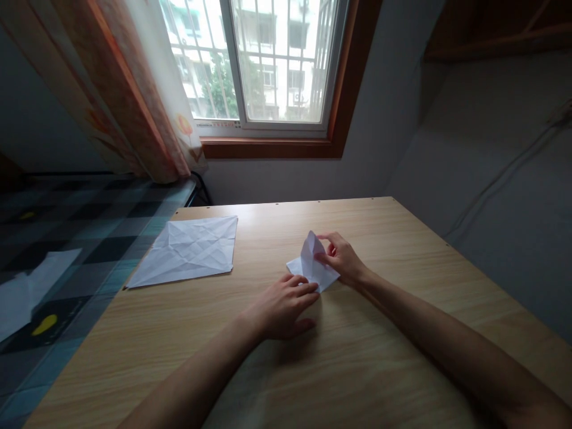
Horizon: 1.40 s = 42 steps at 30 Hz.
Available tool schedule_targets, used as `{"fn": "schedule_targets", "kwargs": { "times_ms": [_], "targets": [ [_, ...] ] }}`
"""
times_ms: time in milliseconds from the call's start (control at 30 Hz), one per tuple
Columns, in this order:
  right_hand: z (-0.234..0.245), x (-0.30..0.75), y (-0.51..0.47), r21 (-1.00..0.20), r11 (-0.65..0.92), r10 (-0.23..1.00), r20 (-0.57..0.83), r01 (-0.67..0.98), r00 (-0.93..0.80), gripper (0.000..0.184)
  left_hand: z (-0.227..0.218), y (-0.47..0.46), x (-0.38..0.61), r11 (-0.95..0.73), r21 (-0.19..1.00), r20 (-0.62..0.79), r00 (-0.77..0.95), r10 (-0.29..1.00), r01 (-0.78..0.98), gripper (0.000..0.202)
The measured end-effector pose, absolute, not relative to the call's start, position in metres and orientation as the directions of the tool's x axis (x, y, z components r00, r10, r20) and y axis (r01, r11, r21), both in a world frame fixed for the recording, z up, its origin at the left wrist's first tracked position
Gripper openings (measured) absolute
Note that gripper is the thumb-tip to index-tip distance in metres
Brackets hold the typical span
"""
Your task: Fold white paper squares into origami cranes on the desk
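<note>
A small folded white paper piece (310, 265) lies near the middle of the wooden table (402, 310), with one flap lifted upright. My right hand (342, 257) pinches that raised flap between thumb and fingers. My left hand (286, 307) lies on the table with its fingers stretched flat, the fingertips pressing down the paper's near edge. A larger creased white sheet (187, 250) lies flat and unfolded on the table's far left part, away from both hands.
A bed with a dark checked cover (67, 250) adjoins the table's left side, with white sheets (27, 292) lying on it. A window (268, 65) and curtain (134, 89) stand behind the table. Grey walls close the right side.
</note>
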State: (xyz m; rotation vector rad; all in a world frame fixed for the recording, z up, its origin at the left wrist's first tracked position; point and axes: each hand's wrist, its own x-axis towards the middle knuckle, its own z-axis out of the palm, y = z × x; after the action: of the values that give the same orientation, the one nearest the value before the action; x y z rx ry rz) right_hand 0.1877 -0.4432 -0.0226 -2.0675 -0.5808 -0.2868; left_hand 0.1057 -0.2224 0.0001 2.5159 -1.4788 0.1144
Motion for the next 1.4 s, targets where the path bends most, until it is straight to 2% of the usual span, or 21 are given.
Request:
{"fn": "schedule_targets", "kwargs": {
  "times_ms": [133,233,333,400,500,567,600,733,833,1033,1200,1400],
  "targets": [
    [-0.027,0.187,-0.437,-0.708,-0.459,0.343,0.416,0.537,0.842,0.032,0.001,-0.224,0.105,-0.466,0.140,0.181,0.486,-0.855,-0.873,0.046],
    [-0.028,0.184,-0.436,-0.700,-0.473,0.315,0.433,0.535,0.844,0.029,0.000,-0.223,0.105,-0.461,0.145,0.190,0.482,-0.855,-0.875,0.046],
    [-0.026,0.182,-0.436,-0.708,-0.461,0.306,0.438,0.534,0.845,0.020,-0.004,-0.222,0.106,-0.487,0.188,0.280,0.522,-0.806,-0.853,0.043],
    [-0.025,0.181,-0.436,-0.739,-0.421,0.326,0.418,0.526,0.848,0.017,-0.008,-0.222,0.109,-0.522,0.251,0.397,0.578,-0.713,-0.815,0.033],
    [-0.028,0.181,-0.437,-0.786,-0.358,0.348,0.388,0.504,0.853,0.020,-0.012,-0.224,0.120,-0.575,0.397,0.585,0.680,-0.442,-0.715,0.027],
    [-0.031,0.182,-0.437,-0.802,-0.342,0.348,0.376,0.490,0.858,0.023,-0.012,-0.228,0.131,-0.571,0.516,0.627,0.736,-0.257,-0.639,0.033],
    [-0.032,0.183,-0.438,-0.808,-0.339,0.346,0.370,0.482,0.862,0.024,-0.012,-0.231,0.137,-0.550,0.569,0.612,0.761,-0.213,-0.611,0.036],
    [-0.036,0.184,-0.438,-0.835,-0.313,0.342,0.345,0.452,0.874,0.029,-0.009,-0.242,0.157,-0.461,0.714,0.490,0.846,-0.210,-0.528,0.012],
    [-0.037,0.184,-0.436,-0.854,-0.288,0.330,0.336,0.433,0.882,0.032,-0.010,-0.246,0.163,-0.441,0.765,0.451,0.879,-0.155,-0.470,0.018],
    [-0.039,0.182,-0.433,-0.877,-0.261,0.327,0.312,0.403,0.892,0.034,-0.015,-0.245,0.165,-0.424,0.795,0.451,0.890,-0.066,-0.434,0.021],
    [-0.036,0.181,-0.433,-0.862,-0.297,0.303,0.322,0.410,0.897,0.021,-0.019,-0.241,0.168,-0.407,0.807,0.457,0.889,-0.024,-0.427,0.023],
    [-0.037,0.182,-0.433,-0.789,-0.378,0.258,0.412,0.484,0.874,0.017,-0.017,-0.235,0.168,-0.416,0.786,0.464,0.881,-0.089,-0.456,0.021]
  ]
}}
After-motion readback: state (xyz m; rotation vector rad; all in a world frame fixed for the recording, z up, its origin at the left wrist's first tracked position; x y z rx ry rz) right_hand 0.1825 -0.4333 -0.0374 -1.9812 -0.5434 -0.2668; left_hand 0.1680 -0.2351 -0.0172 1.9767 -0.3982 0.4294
